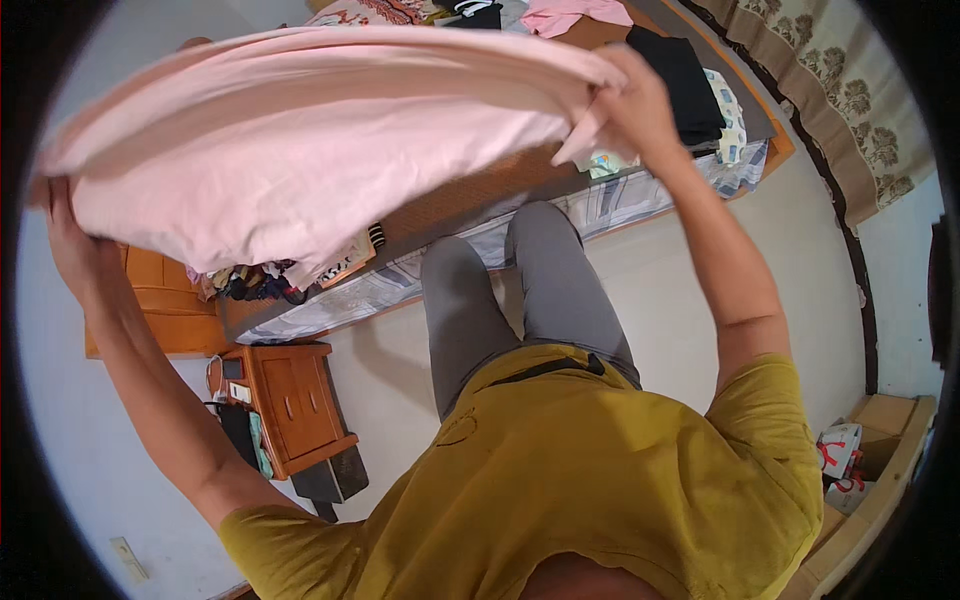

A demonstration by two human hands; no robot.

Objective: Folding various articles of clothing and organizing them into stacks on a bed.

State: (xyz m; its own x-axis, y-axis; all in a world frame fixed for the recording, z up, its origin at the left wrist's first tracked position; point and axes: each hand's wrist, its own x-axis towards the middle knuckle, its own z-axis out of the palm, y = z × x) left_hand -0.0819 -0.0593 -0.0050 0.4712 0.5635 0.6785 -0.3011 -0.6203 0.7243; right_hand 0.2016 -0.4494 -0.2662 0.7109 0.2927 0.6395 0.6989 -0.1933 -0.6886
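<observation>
A large piece of pale pink cloth [300, 140] is stretched in the air between my two hands, above the bed. My left hand [75, 235] is closed on its left end, near the picture's rim. At the other end my right hand [635, 105] grips a bunched corner, and a small flap hangs below the fingers. The cloth sags in the middle and hides much of the bed behind it. Whether it is a garment or a sheet, I cannot tell.
On the bed [470, 195] lie folded black clothes [680, 85], a brighter pink garment [575, 14] and a pile of small dark clothes [262, 285]. A wooden nightstand [295, 405] stands at the left. Cardboard boxes [885, 415] are at the lower right, a patterned curtain [840, 90] at the upper right.
</observation>
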